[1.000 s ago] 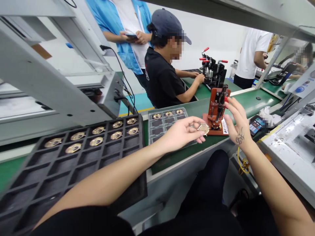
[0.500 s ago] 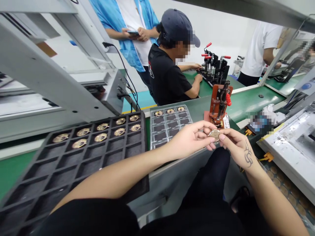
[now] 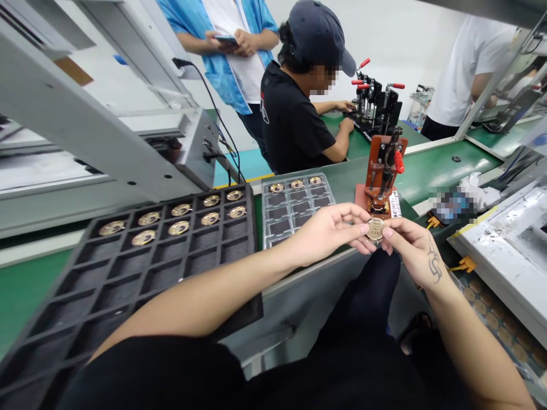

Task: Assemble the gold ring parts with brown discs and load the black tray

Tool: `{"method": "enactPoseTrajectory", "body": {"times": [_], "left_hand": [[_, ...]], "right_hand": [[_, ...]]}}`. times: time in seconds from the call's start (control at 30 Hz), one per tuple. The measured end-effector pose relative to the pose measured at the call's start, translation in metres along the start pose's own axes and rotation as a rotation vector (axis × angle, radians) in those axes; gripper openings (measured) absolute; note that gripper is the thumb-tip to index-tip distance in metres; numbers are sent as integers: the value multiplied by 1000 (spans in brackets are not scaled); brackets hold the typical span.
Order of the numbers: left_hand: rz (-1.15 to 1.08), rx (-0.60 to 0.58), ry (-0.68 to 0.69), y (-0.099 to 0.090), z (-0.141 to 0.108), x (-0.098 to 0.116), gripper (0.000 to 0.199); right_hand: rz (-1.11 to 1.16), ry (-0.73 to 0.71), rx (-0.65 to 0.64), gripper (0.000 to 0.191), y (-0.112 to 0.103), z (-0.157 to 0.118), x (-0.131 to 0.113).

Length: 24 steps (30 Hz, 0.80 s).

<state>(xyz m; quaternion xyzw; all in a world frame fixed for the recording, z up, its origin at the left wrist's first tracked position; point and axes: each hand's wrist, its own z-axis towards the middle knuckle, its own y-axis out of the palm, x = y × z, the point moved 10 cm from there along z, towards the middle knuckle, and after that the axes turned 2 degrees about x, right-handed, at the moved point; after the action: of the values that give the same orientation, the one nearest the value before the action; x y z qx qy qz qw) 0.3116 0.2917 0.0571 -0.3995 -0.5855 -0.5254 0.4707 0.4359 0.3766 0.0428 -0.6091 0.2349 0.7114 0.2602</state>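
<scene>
Between my two hands is a round gold watch case (image 3: 375, 229), its back with small printed marks facing up toward me. My left hand (image 3: 337, 230) pinches its left edge between thumb and fingers. On the opposite edge, my right hand (image 3: 405, 242) grips it the same way. Just beyond the case stands a red-brown hand press (image 3: 380, 176) with a red lever grip. A clear plastic tray (image 3: 294, 208) with gold watch parts in its far row lies left of the press. The fingertips under the case are partly hidden.
A black compartment tray (image 3: 162, 273) holds several gold watch parts in its far rows. A co-worker in a dark cap (image 3: 299, 114) sits across the green bench (image 3: 448, 165) at black clamps (image 3: 378, 108). A phone (image 3: 453, 208) lies at right beside a white machine surface (image 3: 504, 245).
The watch case has tilted so its back faces me more fully. Both hands still grip it. My view has shifted slightly.
</scene>
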Motion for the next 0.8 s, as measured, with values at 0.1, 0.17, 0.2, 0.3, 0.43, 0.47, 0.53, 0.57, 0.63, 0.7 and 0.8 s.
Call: {"method": "enactPoseTrajectory", "body": {"times": [0.1, 0.17, 0.2, 0.3, 0.43, 0.47, 0.53, 0.57, 0.63, 0.7, 0.8], "left_hand": [[29, 23, 27, -2, -4, 3, 45], [37, 36, 33, -3, -7, 4, 45], [38, 41, 37, -3, -8, 4, 45], [40, 51, 46, -4, -11, 5, 45], [0, 59, -12, -6, -11, -2, 44], [-20, 63, -40, -7, -11, -4, 44], [-65, 63, -88, -6, -12, -8, 41], [-84, 56, -104, -5, -12, -9, 39], [-110, 35, -120, -2, -13, -9, 36], [-119, 31, -119, -1, -14, -9, 35], [-100, 41, -104, -1, -15, -12, 38]], "right_hand": [[-18, -19, -13, 26, 3, 0, 2], [-18, -25, -22, 26, 5, 0, 3], [-17, -27, -25, 26, 6, 0, 3], [-14, -26, -24, 29, 9, 1, 3], [48, -3, -40, 29, 12, -1, 4], [81, 12, -50, 27, 14, -1, 6], [145, 47, -63, 25, 15, -3, 10], [167, 61, -65, 24, 15, -4, 11], [189, 81, -65, 24, 14, -5, 12], [192, 88, -72, 25, 14, -6, 12], [123, 78, -77, 29, 13, -8, 11]]}}
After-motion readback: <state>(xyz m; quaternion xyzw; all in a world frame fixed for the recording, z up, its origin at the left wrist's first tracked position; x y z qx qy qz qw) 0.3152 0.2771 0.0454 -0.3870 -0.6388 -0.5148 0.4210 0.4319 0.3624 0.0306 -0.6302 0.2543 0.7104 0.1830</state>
